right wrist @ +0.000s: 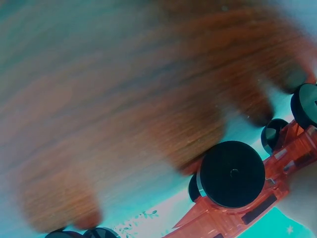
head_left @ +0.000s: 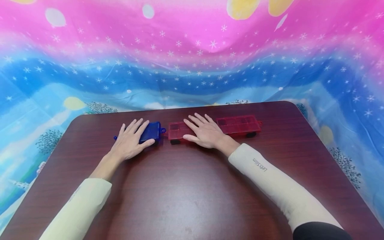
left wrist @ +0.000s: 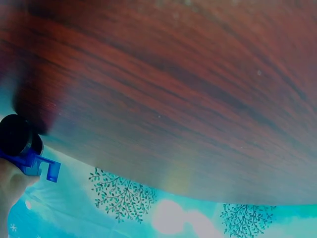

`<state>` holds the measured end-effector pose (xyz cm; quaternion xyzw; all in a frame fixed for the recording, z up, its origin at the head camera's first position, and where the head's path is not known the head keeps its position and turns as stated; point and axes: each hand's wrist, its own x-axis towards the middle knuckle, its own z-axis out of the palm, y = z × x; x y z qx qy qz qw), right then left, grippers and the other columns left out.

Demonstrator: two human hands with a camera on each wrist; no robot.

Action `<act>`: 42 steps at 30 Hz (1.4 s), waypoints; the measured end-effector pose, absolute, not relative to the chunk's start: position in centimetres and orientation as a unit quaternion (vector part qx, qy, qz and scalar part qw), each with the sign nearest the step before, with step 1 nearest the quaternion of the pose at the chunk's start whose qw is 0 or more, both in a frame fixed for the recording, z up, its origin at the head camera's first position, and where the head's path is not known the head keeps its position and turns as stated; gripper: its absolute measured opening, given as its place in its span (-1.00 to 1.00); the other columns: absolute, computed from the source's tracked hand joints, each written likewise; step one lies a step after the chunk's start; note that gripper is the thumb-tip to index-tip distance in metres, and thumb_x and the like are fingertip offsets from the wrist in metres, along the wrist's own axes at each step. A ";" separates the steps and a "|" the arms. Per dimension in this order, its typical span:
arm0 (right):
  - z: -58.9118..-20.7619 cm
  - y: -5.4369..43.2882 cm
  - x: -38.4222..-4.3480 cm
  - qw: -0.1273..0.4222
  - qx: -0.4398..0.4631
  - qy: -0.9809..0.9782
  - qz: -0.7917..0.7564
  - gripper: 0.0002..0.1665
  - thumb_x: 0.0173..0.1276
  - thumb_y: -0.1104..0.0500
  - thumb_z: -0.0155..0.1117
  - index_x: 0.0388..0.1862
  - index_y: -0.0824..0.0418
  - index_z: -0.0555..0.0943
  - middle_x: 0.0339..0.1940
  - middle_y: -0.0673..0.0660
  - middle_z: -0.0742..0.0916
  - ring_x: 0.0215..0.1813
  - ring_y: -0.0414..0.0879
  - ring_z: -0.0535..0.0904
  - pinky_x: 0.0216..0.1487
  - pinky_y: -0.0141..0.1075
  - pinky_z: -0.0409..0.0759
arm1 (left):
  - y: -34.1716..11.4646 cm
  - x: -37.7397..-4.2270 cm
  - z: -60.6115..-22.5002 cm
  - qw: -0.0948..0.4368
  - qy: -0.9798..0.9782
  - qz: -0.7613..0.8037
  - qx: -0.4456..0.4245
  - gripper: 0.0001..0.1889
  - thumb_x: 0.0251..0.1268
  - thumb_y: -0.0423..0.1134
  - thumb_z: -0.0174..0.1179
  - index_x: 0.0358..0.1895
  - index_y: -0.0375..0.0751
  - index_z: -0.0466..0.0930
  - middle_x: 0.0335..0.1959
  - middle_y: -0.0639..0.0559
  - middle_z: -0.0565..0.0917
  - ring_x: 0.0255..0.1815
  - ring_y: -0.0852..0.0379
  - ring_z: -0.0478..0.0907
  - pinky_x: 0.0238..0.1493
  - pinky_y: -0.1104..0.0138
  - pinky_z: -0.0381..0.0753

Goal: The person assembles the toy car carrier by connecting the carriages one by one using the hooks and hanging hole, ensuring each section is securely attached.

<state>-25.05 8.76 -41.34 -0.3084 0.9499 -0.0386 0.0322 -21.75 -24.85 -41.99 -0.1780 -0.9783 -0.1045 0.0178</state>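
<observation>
A blue translucent toy train car [head_left: 151, 130] lies toward the far left of the table, a loop at its right end. My left hand [head_left: 129, 141] rests over its left part with fingers spread. In the left wrist view its black wheel [left wrist: 16, 135] and a blue hook [left wrist: 53, 171] show. To the right is a red translucent toy car [head_left: 177, 130] on black wheels, partly covered by my right hand [head_left: 205, 131], whose fingers are extended. A second red car [head_left: 240, 124] stands just right of that hand. The right wrist view shows a red car's wheel [right wrist: 232, 173] close up.
The cars stand in a row near the far edge of a dark brown wooden table [head_left: 180, 193]. A patterned pink and blue cloth [head_left: 192, 66] hangs behind and around it.
</observation>
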 end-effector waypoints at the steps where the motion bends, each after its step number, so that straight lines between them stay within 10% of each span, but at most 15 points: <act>1: -41.3 8.8 -25.0 0.032 -0.308 0.950 -0.039 -0.02 0.47 -0.56 -0.38 0.70 -0.13 -0.03 0.69 0.02 0.11 0.68 0.02 -0.19 0.60 0.07 -0.27 | -24.8 -21.7 -42.0 0.018 -0.978 -0.105 -0.177 -0.04 0.38 0.45 -0.02 0.66 -0.04 0.01 0.63 -0.23 0.06 0.63 -0.28 -0.11 0.50 -0.29 -0.26; 42: -41.3 8.8 -24.9 0.037 -0.306 0.950 -0.043 -0.01 0.46 -0.57 -0.37 0.70 -0.13 -0.02 0.69 0.01 0.11 0.68 0.02 -0.19 0.60 0.07 -0.27 | -24.9 -21.5 -41.8 0.006 -0.981 -0.096 -0.169 -0.03 0.37 0.47 -0.05 0.66 -0.06 -0.01 0.63 -0.25 0.03 0.63 -0.29 -0.14 0.50 -0.28 -0.29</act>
